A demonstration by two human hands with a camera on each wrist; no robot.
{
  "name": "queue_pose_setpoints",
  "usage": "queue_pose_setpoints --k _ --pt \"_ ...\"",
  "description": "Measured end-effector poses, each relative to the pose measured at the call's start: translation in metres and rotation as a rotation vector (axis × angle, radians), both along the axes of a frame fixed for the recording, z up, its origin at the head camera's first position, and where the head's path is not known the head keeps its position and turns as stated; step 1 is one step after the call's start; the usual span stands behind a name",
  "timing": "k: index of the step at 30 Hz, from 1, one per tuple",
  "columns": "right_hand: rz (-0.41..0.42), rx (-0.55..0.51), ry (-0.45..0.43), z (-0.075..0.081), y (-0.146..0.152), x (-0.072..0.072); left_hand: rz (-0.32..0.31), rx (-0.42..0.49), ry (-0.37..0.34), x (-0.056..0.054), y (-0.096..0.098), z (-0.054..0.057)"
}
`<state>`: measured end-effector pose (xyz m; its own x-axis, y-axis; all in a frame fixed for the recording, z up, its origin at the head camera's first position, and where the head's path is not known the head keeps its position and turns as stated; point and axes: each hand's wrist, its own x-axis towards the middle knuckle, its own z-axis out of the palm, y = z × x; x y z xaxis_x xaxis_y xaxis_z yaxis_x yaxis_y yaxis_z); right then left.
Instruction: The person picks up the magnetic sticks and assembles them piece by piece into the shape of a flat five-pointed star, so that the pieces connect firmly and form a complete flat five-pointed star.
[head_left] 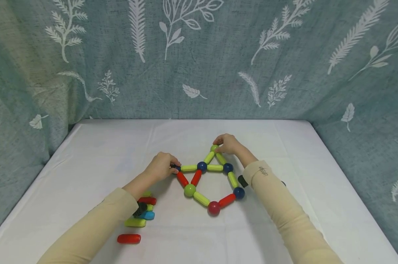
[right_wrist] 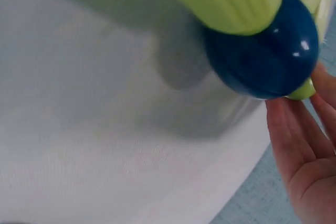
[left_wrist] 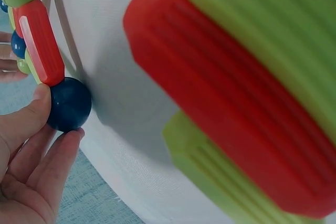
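A flat frame of ball connectors and ridged rods lies mid-table, formed of two triangles joined to a larger ring. My left hand (head_left: 161, 167) pinches the dark blue ball (left_wrist: 69, 104) at its left corner between thumb and fingers; a red rod (left_wrist: 42, 43) meets that ball. At the far tip, my right hand (head_left: 230, 144) holds a green ball (head_left: 214, 148) where two yellow-green rods meet. The ring's near side has a green ball (head_left: 190, 190), a red ball (head_left: 213, 208) and a dark blue ball (head_left: 239, 193). In the right wrist view, a blue ball (right_wrist: 268, 51) partly covers the held green one.
Loose rods lie beneath and beside the left forearm, among them a red rod (head_left: 147, 200), a blue rod (head_left: 147, 215) and a yellow-green rod (head_left: 135, 222). Nearer sits another red rod (head_left: 129, 238). A patterned curtain (head_left: 212, 80) hangs behind the white table (head_left: 103, 146).
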<state>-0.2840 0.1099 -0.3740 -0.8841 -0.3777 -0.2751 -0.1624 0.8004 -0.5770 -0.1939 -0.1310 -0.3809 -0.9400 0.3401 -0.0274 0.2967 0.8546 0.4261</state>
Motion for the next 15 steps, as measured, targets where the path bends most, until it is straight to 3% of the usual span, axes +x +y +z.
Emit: queue_pose_setpoints --k 5,15 --pt "0.038 -0.055 0.003 0.0 0.009 0.005 -0.006 -0.002 -0.005 0.001 -0.001 0.001" --pt "0.037 -0.292 -0.001 0.009 0.042 0.024 0.005 0.001 -0.007 0.002 -0.001 0.0"
